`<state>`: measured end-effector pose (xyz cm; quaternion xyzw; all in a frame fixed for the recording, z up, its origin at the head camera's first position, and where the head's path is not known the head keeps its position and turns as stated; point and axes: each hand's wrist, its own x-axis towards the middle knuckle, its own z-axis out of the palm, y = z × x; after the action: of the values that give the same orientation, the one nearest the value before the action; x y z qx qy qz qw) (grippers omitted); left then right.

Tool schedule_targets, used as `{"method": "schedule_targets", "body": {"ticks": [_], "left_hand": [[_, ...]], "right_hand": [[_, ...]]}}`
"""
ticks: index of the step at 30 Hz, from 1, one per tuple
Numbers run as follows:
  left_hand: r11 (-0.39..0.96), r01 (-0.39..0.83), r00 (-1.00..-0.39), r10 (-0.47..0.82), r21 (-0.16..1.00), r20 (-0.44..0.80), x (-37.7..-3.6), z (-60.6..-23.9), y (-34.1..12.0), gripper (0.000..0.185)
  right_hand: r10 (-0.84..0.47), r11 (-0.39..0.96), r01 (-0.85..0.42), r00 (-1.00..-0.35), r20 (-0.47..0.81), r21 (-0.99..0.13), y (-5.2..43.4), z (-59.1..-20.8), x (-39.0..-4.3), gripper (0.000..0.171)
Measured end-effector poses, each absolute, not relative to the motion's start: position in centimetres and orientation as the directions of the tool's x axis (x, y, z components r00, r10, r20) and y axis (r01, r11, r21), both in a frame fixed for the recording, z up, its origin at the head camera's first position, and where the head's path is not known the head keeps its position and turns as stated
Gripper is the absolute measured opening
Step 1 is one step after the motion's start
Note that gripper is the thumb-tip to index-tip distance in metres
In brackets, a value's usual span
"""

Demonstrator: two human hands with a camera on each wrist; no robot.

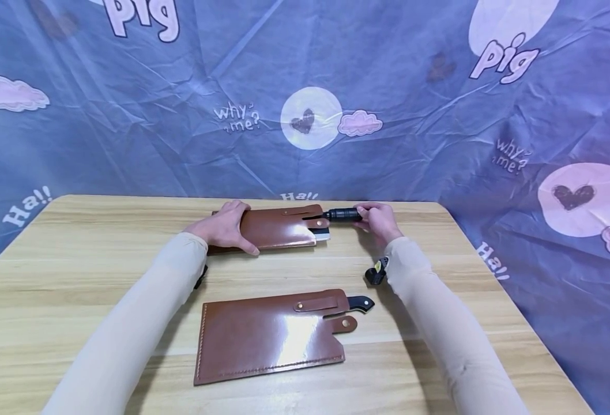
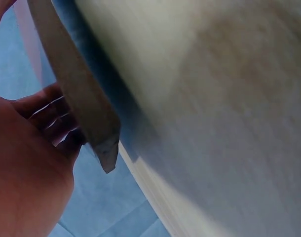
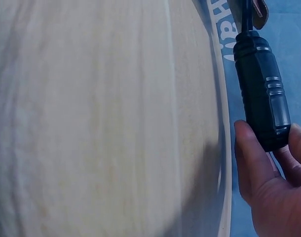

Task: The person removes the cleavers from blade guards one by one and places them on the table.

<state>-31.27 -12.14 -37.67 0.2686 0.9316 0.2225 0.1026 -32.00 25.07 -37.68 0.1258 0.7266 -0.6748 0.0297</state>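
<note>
At the far side of the wooden table [image 1: 76, 276] lies a brown leather sheath [image 1: 279, 227] with a cleaver in it, a strip of blade [image 1: 322, 233] showing at its mouth. My left hand [image 1: 226, 228] rests flat on the sheath's left end, fingers straight. My right hand [image 1: 379, 220] pinches the end of the cleaver's black handle [image 1: 342, 215], which also fills the right wrist view [image 3: 263, 94] with my fingertips [image 3: 251, 153] around its butt. The left wrist view shows my palm [image 2: 27, 168] against the sheath's edge [image 2: 76, 94].
A second brown leather sheath [image 1: 268, 337] lies nearer me, a black handle tip [image 1: 362, 302] poking out at its right, its snap strap closed. A blue patterned cloth [image 1: 305, 98] hangs behind the table. The table's right edge [image 1: 492, 271] runs close to my right arm.
</note>
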Motion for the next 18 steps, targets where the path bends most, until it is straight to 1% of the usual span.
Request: {"method": "schedule_targets", "body": {"ticks": [8,18], "left_hand": [[0.760,0.461,-0.834,0.547,0.459,-0.068,-31.26,-38.03,-12.13,0.116],[0.762,0.466,-0.833,0.550,0.451,-0.069,-31.17,-37.92,-11.84,0.117]], "right_hand": [[0.130,0.046,0.223,-0.968,-0.216,-0.974,24.93,-37.50,-31.87,0.039],[0.120,0.093,0.212,-0.972,-0.201,-0.973,25.31,-37.72,-31.82,0.039]]}}
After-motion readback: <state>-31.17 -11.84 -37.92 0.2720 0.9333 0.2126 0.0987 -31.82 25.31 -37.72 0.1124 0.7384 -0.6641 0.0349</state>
